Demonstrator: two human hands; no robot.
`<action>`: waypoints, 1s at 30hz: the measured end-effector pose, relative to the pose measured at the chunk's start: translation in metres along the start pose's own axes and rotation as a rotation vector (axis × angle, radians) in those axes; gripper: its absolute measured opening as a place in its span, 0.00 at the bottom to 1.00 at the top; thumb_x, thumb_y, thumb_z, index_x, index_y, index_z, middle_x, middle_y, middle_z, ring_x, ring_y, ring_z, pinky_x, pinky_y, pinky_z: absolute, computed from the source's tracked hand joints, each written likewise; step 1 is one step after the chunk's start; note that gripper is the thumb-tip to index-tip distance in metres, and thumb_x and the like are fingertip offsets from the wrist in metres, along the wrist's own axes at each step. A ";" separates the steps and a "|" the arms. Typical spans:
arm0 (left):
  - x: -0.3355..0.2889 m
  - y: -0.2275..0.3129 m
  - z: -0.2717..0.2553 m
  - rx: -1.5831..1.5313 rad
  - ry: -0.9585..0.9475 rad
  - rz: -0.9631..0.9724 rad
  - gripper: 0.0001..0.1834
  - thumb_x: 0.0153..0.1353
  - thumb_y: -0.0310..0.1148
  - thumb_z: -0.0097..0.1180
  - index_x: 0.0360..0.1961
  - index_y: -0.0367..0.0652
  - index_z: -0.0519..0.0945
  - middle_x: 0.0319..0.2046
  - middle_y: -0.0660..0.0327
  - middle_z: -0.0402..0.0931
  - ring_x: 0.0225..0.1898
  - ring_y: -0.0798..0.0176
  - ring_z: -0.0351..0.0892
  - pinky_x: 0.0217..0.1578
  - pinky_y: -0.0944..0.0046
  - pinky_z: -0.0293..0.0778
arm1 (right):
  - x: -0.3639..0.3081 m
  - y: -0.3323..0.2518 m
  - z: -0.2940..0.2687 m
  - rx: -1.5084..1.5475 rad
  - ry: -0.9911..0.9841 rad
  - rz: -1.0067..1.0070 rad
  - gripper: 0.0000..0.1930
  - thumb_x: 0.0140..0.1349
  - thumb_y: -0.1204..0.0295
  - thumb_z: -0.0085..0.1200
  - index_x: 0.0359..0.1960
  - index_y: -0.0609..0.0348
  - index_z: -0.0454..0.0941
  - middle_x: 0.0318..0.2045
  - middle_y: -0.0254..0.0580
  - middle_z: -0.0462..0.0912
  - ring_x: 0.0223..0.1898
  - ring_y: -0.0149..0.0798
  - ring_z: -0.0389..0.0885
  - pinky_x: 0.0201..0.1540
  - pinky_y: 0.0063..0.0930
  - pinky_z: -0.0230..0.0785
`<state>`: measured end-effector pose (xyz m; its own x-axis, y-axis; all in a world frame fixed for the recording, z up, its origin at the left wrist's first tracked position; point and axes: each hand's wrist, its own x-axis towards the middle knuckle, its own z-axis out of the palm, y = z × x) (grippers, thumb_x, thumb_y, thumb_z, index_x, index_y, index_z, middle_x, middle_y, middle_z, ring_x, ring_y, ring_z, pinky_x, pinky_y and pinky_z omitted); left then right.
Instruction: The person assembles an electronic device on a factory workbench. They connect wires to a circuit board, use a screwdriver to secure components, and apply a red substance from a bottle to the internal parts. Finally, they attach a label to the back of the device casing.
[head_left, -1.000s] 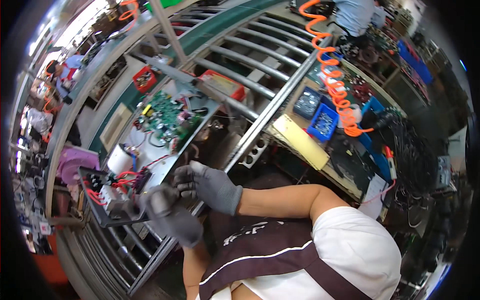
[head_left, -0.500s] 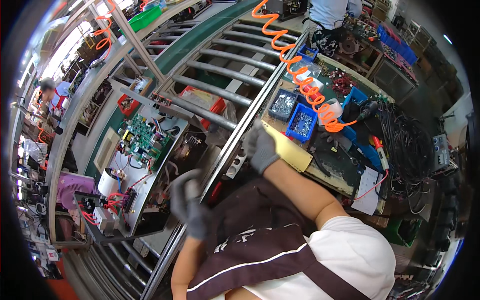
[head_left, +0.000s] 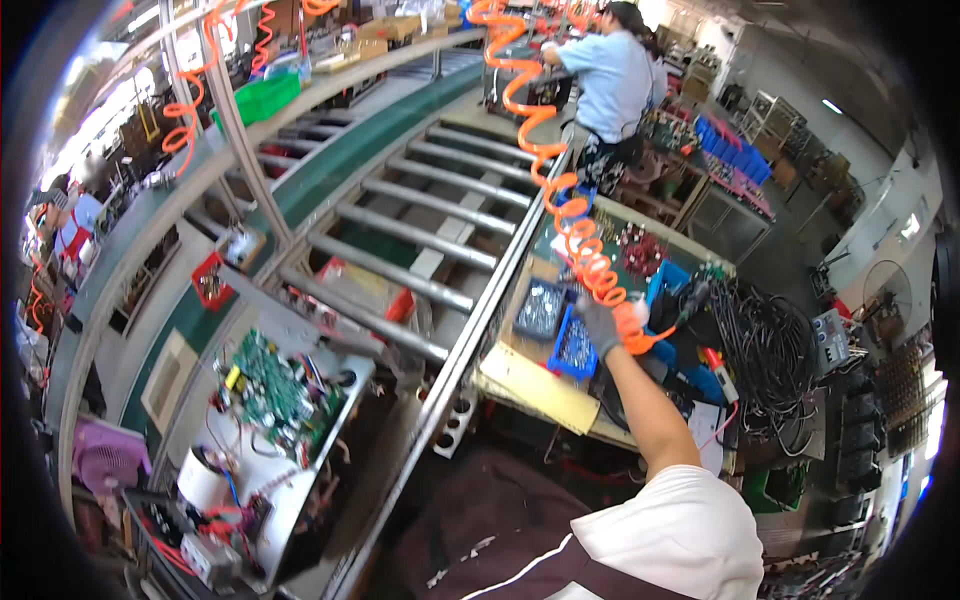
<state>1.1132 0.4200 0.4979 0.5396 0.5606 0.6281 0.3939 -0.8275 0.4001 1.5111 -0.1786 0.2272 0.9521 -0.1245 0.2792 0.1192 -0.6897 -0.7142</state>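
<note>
My right hand (head_left: pixel 598 326), in a grey glove, reaches over the workbench at the right edge of the blue bin (head_left: pixel 560 358), which holds small metal parts. Its fingers are blurred and partly hidden, so what they hold, if anything, cannot be made out. A dark grey bin (head_left: pixel 540 309) with more small metal parts stands just left of the blue one. Along the bench's near edge lies a pale yellow sheet (head_left: pixel 540 388). My left hand is out of view. On the left sits an open metal chassis with a green circuit board (head_left: pixel 275 385) and a white cylinder (head_left: pixel 203 478).
An orange coiled air hose (head_left: pixel 565 205) hangs down over the bench close to my right hand. Metal rollers (head_left: pixel 415 245) run alongside. Black cables (head_left: pixel 770 350) and a red-and-white tool (head_left: pixel 720 373) lie to the right. Another person (head_left: pixel 610 85) stands farther off.
My right hand has left the yellow sheet and moved right to the blue bin. My left hand has dropped out of view. The whole view has shifted, showing more of the room ahead.
</note>
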 end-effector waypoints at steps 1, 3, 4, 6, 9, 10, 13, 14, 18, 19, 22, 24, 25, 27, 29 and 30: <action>0.009 -0.001 0.007 -0.143 -0.019 -0.056 0.35 0.58 0.46 0.54 0.60 0.33 0.60 0.55 0.45 0.65 0.53 0.47 0.68 0.54 0.55 0.65 | -0.002 0.032 -0.004 -0.349 -0.219 0.033 0.20 0.63 0.55 0.42 0.45 0.56 0.76 0.44 0.50 0.79 0.48 0.49 0.76 0.52 0.36 0.65; 0.020 -0.007 0.011 -0.321 -0.044 -0.199 0.37 0.58 0.49 0.53 0.61 0.34 0.59 0.55 0.45 0.64 0.54 0.50 0.66 0.55 0.55 0.63 | -0.021 -0.072 -0.011 -0.473 -0.448 0.245 0.18 0.60 0.57 0.46 0.42 0.55 0.78 0.43 0.48 0.80 0.46 0.48 0.77 0.50 0.36 0.67; 0.025 -0.010 0.017 -0.442 -0.062 -0.259 0.37 0.59 0.50 0.53 0.61 0.35 0.59 0.55 0.45 0.64 0.55 0.51 0.66 0.56 0.55 0.62 | -0.021 -0.080 -0.018 -0.470 -0.332 0.178 0.17 0.59 0.57 0.47 0.41 0.55 0.79 0.41 0.47 0.80 0.45 0.47 0.77 0.49 0.36 0.67; 0.023 -0.025 0.024 -0.408 -0.127 -0.339 0.43 0.56 0.50 0.57 0.63 0.35 0.54 0.58 0.45 0.59 0.57 0.51 0.63 0.57 0.56 0.61 | -0.017 -0.089 -0.019 -0.455 -0.146 0.037 0.15 0.56 0.59 0.49 0.38 0.54 0.80 0.39 0.46 0.81 0.44 0.46 0.78 0.48 0.37 0.68; 0.018 -0.043 0.025 -0.479 -0.211 -0.447 0.46 0.54 0.46 0.59 0.66 0.37 0.49 0.64 0.45 0.51 0.62 0.51 0.57 0.59 0.57 0.59 | 0.011 -0.169 -0.014 -0.375 -0.156 -0.114 0.13 0.55 0.62 0.52 0.36 0.56 0.80 0.35 0.47 0.81 0.38 0.47 0.78 0.43 0.38 0.69; 0.018 -0.033 0.029 -0.561 -0.232 -0.484 0.47 0.54 0.46 0.60 0.66 0.37 0.48 0.64 0.45 0.50 0.63 0.51 0.55 0.60 0.56 0.57 | 0.020 -0.212 -0.013 -0.376 -0.184 -0.175 0.11 0.56 0.65 0.52 0.33 0.58 0.80 0.31 0.47 0.81 0.35 0.45 0.79 0.40 0.35 0.70; 0.039 0.002 0.027 -0.207 -0.386 -0.350 0.47 0.53 0.45 0.61 0.66 0.38 0.48 0.65 0.45 0.48 0.66 0.46 0.48 0.64 0.56 0.45 | 0.046 -0.323 -0.003 -0.008 -0.148 -0.482 0.07 0.53 0.70 0.54 0.31 0.58 0.80 0.28 0.43 0.81 0.30 0.44 0.79 0.34 0.33 0.71; 0.039 0.013 0.029 -0.160 -0.371 -0.303 0.45 0.53 0.45 0.60 0.65 0.37 0.50 0.64 0.45 0.50 0.65 0.46 0.50 0.64 0.55 0.47 | 0.058 -0.366 0.004 0.096 -0.189 -0.597 0.07 0.53 0.72 0.54 0.31 0.59 0.80 0.28 0.44 0.81 0.29 0.42 0.79 0.34 0.32 0.71; 0.028 0.033 0.027 0.176 -0.259 -0.232 0.37 0.56 0.45 0.56 0.61 0.33 0.59 0.60 0.43 0.58 0.63 0.45 0.57 0.61 0.53 0.53 | 0.095 -0.538 0.046 0.373 -0.616 -0.957 0.06 0.52 0.75 0.54 0.30 0.63 0.79 0.29 0.46 0.80 0.31 0.39 0.79 0.36 0.30 0.70; 0.036 0.035 0.024 0.182 -0.376 -0.308 0.47 0.49 0.48 0.61 0.64 0.32 0.54 0.62 0.36 0.52 0.65 0.38 0.49 0.62 0.51 0.50 | 0.107 -0.570 0.069 0.348 -0.738 -0.990 0.07 0.52 0.75 0.54 0.31 0.63 0.79 0.29 0.47 0.80 0.33 0.40 0.79 0.37 0.30 0.70; 0.043 0.033 0.036 0.226 -0.360 -0.459 0.48 0.49 0.49 0.61 0.62 0.30 0.54 0.57 0.38 0.59 0.57 0.39 0.62 0.55 0.49 0.60 | 0.136 -0.644 0.186 0.201 -0.725 -1.240 0.20 0.55 0.64 0.55 0.48 0.59 0.74 0.41 0.49 0.79 0.43 0.48 0.77 0.47 0.38 0.68; 0.046 0.028 0.036 0.226 -0.327 -0.425 0.43 0.52 0.46 0.60 0.61 0.30 0.56 0.53 0.39 0.64 0.50 0.40 0.68 0.48 0.52 0.67 | 0.165 -0.684 0.278 0.000 -0.630 -1.279 0.27 0.54 0.62 0.54 0.56 0.58 0.67 0.45 0.54 0.76 0.50 0.51 0.73 0.53 0.41 0.64; 0.052 0.029 0.031 0.275 -0.314 -0.371 0.38 0.55 0.42 0.58 0.60 0.29 0.58 0.51 0.40 0.67 0.46 0.40 0.71 0.44 0.55 0.71 | 0.177 -0.701 0.318 -0.017 -0.526 -1.259 0.29 0.52 0.64 0.55 0.57 0.58 0.66 0.48 0.52 0.75 0.52 0.51 0.71 0.55 0.40 0.62; 0.056 0.025 0.029 0.242 -0.344 -0.378 0.42 0.53 0.44 0.60 0.61 0.29 0.56 0.47 0.40 0.68 0.45 0.41 0.72 0.43 0.54 0.71 | 0.212 -0.729 0.393 -0.046 -0.366 -1.209 0.33 0.48 0.65 0.57 0.59 0.56 0.65 0.53 0.49 0.73 0.56 0.50 0.68 0.59 0.39 0.59; 0.054 0.024 0.030 0.185 -0.404 -0.433 0.42 0.53 0.43 0.60 0.61 0.29 0.55 0.45 0.41 0.69 0.42 0.42 0.72 0.41 0.53 0.71 | 0.246 -0.749 0.439 -0.105 -0.350 -1.124 0.35 0.47 0.64 0.58 0.60 0.52 0.63 0.56 0.47 0.70 0.58 0.48 0.67 0.60 0.38 0.58; 0.057 0.025 0.031 0.223 -0.271 -0.328 0.44 0.52 0.43 0.62 0.62 0.29 0.54 0.38 0.46 0.70 0.33 0.45 0.73 0.33 0.53 0.72 | 0.256 -0.757 0.454 -0.141 -0.386 -1.065 0.35 0.47 0.63 0.58 0.61 0.50 0.63 0.57 0.46 0.69 0.58 0.47 0.67 0.60 0.37 0.58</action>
<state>1.1772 0.4319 0.5230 0.5234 0.8033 0.2840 0.7098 -0.5955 0.3763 1.7922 0.6351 0.5475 0.4120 0.7827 0.4666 0.9087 -0.3906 -0.1473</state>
